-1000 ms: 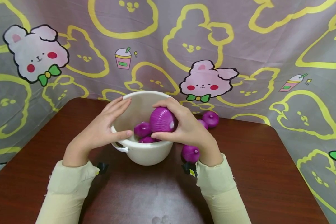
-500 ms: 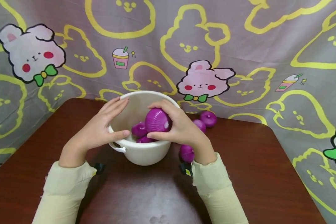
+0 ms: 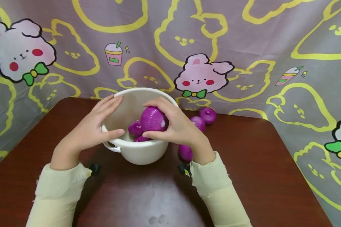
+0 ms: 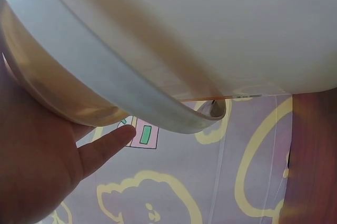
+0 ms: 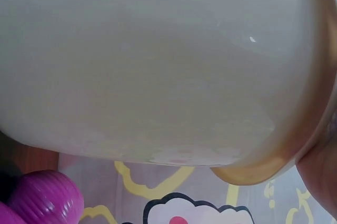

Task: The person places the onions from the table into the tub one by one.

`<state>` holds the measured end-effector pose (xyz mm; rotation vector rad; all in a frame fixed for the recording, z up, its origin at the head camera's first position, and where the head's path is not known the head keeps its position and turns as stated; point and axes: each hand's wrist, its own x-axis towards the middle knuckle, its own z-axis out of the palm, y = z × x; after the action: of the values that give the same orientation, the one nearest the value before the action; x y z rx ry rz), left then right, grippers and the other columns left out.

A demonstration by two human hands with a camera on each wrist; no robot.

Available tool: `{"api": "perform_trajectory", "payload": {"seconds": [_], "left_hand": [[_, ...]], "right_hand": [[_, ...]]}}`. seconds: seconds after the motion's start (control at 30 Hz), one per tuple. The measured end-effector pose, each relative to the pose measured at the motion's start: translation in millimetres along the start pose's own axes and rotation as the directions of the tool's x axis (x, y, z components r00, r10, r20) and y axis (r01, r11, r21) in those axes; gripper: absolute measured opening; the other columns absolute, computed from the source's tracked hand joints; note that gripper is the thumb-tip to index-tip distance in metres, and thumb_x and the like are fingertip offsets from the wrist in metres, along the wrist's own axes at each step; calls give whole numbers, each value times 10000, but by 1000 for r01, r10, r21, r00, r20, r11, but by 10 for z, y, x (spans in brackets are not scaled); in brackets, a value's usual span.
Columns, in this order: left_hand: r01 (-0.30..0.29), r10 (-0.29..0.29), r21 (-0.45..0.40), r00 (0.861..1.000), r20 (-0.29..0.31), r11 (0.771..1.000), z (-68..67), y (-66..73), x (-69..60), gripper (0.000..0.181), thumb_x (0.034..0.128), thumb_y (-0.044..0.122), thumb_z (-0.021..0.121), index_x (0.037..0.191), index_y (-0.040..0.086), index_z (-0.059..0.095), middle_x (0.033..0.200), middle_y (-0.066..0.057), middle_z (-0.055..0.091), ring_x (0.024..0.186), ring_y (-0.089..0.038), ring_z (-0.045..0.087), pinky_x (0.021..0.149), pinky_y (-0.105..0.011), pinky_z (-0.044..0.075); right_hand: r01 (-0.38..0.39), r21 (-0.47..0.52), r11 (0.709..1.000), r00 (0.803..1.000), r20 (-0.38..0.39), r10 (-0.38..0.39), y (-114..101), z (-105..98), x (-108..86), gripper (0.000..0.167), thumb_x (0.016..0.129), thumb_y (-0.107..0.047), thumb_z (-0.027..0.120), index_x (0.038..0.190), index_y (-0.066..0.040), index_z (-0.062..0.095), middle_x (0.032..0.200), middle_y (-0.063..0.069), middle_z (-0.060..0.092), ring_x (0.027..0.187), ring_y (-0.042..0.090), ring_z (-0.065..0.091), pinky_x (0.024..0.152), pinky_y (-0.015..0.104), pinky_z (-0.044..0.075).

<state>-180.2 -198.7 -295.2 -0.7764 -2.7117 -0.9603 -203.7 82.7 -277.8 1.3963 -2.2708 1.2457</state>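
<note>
A white bucket [image 3: 143, 153] stands upright on the table, its mouth facing me. My right hand [image 3: 177, 126] grips a purple onion [image 3: 152, 119] at the bucket's mouth, thumb on the near side and fingers over the top. Below it, another onion [image 3: 135, 128] and part of a further onion [image 3: 142, 138] lie inside the bucket. My left hand [image 3: 88, 129] rests at the left of the rim, fingers extended and thumb reaching over the opening. In the left wrist view, the bucket's handle [image 4: 126, 84] curves past this hand. The bucket wall [image 5: 147, 66] fills most of the right wrist view.
Right of the bucket, several onions lie on the dark wooden table [image 3: 244, 164]: a far one [image 3: 207, 115], one beside it [image 3: 198, 123] and a nearer one [image 3: 185, 152], partly behind my right wrist. A patterned cloth [image 3: 147, 41] hangs along the table's back edge.
The head view has turned slightly, so the scene sits further left and a little higher. My right hand still holds the onion at the bucket's mouth; the left hand keeps its place at the rim.
</note>
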Motion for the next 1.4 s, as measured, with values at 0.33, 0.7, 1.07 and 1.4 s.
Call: {"api": "perform_trajectory", "payload": {"seconds": [0.33, 0.7, 1.07, 1.4], "left_hand": [[14, -14, -13, 1000, -5, 1000, -4, -1, 29, 904, 802, 323, 771, 1568, 175, 314, 1649, -77, 256, 1545, -286, 109, 1109, -733, 228], [-30, 30, -6, 999, -17, 1000, 19, -3, 53, 899, 807, 375, 768, 1559, 142, 335, 1634, -111, 287, 1536, -318, 135, 1118, -719, 229], [-34, 34, 4, 999, -17, 999, -34, -30, 38, 919, 799, 407, 772, 1559, 138, 332, 1631, -135, 284, 1532, -336, 136, 1130, -715, 213], [-19, 19, 15, 1000, -19, 1000, -3, -17, 21, 909, 805, 359, 769, 1561, 124, 323, 1639, -103, 276, 1539, -316, 124, 1137, -704, 213]], "right_hand": [[-4, -35, 999, 1000, 10, 4, 9, -57, -74, 554, 830, -223, 806, 1300, -50, 572, 1268, 51, 602, 1210, 176, 546, 1088, 343, 441], [-12, -312, 950, 990, 128, 54, -27, -242, -207, 794, 954, -659, 447, 1574, -185, 301, 1668, 4, 206, 1560, 175, 113, 1244, 479, 208], [3, -555, 832, 984, 148, 95, -53, -392, -318, 899, 868, -846, 157, 1602, -326, 148, 1693, -43, -44, 1562, 179, -92, 1165, 704, 166], [2, -645, 764, 983, 140, 115, -51, -430, -495, 957, 816, -892, 139, 1599, -343, 148, 1688, -34, -98, 1564, 234, -99, 1169, 698, 167]]}}
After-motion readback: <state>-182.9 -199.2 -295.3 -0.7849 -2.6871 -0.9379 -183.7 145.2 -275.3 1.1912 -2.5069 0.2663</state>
